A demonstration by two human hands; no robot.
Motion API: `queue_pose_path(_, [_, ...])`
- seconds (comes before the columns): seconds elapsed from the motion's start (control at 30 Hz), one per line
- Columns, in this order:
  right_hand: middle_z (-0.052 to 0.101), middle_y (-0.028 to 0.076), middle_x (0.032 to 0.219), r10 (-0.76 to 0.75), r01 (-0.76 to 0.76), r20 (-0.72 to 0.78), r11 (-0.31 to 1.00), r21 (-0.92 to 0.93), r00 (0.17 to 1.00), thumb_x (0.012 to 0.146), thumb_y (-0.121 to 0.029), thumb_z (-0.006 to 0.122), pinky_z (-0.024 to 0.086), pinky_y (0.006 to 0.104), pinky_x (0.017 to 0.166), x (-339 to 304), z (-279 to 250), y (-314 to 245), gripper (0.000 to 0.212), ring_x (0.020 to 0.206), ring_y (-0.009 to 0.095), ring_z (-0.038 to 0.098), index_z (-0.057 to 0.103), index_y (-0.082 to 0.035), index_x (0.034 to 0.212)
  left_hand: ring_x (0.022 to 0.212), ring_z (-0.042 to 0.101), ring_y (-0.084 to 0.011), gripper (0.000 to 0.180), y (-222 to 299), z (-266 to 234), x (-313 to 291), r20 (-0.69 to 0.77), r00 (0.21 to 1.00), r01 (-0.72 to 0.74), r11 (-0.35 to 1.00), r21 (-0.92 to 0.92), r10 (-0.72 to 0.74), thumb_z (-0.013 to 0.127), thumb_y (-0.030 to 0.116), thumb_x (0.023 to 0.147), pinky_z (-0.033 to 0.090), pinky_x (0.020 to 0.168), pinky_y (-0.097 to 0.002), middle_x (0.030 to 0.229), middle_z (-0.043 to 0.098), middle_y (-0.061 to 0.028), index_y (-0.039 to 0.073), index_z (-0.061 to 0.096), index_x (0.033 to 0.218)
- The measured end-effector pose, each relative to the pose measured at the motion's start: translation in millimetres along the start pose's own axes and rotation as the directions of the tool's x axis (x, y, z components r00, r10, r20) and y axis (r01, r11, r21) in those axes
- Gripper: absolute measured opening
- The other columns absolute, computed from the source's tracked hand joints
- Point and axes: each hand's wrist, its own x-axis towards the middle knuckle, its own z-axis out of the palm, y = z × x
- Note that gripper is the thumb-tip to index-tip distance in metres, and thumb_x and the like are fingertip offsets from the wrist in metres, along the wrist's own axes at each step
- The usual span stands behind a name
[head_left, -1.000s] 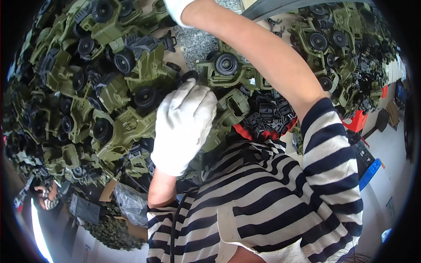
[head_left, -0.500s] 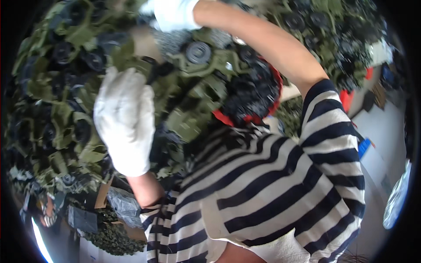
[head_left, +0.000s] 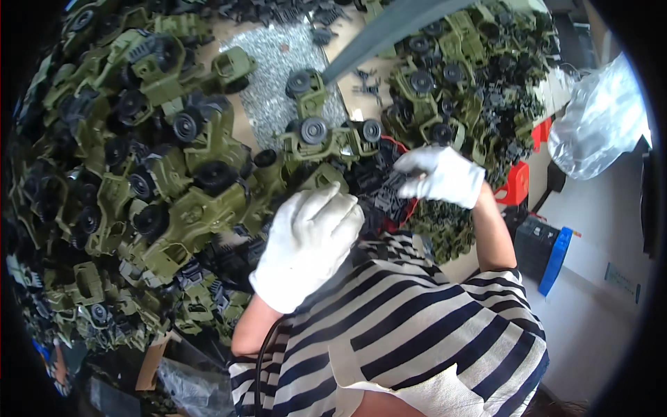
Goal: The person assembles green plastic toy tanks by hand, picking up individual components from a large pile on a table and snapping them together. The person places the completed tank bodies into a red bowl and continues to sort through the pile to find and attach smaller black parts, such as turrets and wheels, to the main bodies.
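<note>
My left hand (head_left: 309, 243), in a white glove, is over the near edge of the heap with its fingers curled together. Whatever it may hold is hidden under the fingers. Just past the fingertips lies an olive-green plastic part (head_left: 325, 176). My right hand (head_left: 445, 177), also gloved, is at the right rim of a red-edged container of small black plastic parts (head_left: 379, 182). Its thumb and fingers are apart, pointing at those parts. Beyond both hands, a green toy vehicle body (head_left: 306, 149) with black wheels lies across the near end of a silvery speckled mat (head_left: 274, 90).
Piles of green toy vehicles (head_left: 153, 187) cover the left, and more (head_left: 451, 69) stand at the right. A grey-green bar (head_left: 396, 31) slants over the mat. A clear plastic bag (head_left: 601, 118) and a black-and-blue box (head_left: 545, 250) are at the right.
My right hand has come back from the far side to the black parts. My left hand has moved right, away from the green pile. The view has shifted, and the bar now shows.
</note>
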Motion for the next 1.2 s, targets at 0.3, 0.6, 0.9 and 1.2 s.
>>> queue_pose_path(0.3, [0.064, 0.018, 0.127, -0.068, -0.065, -0.461, 0.961, -0.267, 0.885, 0.071, -0.03, 0.084, 0.049, 0.0371, 0.1, 243, -115, 54, 0.072, 0.115, 0.03, 0.063, 0.056, -0.004, 0.132, 0.088, 0.072, -0.0352, 0.02, -135, -32, 227, 0.491, 0.662, 0.358, 0.815, 0.456, -0.566, 0.06, 0.009, 0.086, 0.056, 0.082, -0.0461, 0.094, 0.072, -0.0211, 0.001, 0.074, 0.098])
queue_pose_path(0.6, [0.013, 0.023, 0.163, 0.107, -0.203, -0.206, 0.819, -0.537, 0.973, 0.054, -0.039, 0.094, 0.04, 0.0509, 0.11, 352, -75, 29, 0.141, 0.138, 0.048, 0.037, 0.004, -0.012, 0.159, 0.134, 0.043, -0.0332, 0.132, -294, 88, 291, -0.082, 0.721, 0.681, 0.681, 0.269, -0.688, 0.096, 0.033, 0.052, 0.053, 0.089, -0.0546, 0.16, 0.022, -0.0057, 0.029, 0.017, 0.158])
queue_pose_path(0.9, [0.024, 0.022, 0.158, 0.076, -0.221, -0.323, 0.87, -0.441, 0.943, 0.058, -0.04, 0.092, 0.045, 0.0503, 0.105, 369, -89, 36, 0.133, 0.128, 0.044, 0.05, 0.008, -0.016, 0.159, 0.12, 0.054, -0.0315, 0.073, -306, 101, 287, -0.076, 0.701, 0.707, 0.678, 0.204, -0.709, 0.077, 0.017, 0.076, 0.053, 0.081, -0.053, 0.152, 0.028, -0.0054, 0.036, 0.046, 0.139])
queue_pose_path(1.2, [0.031, 0.024, 0.155, 0.03, -0.2, -0.317, 0.832, -0.517, 0.948, 0.068, -0.06, 0.076, 0.039, 0.0527, 0.106, 354, -57, 53, 0.109, 0.135, 0.04, 0.043, 0.027, -0.017, 0.155, 0.103, 0.064, -0.0311, 0.055, -281, 118, 268, -0.022, 0.627, 0.769, 0.614, 0.176, -0.779, 0.075, 0.027, 0.079, 0.051, 0.078, -0.0479, 0.136, 0.047, -0.0169, 0.026, 0.055, 0.131])
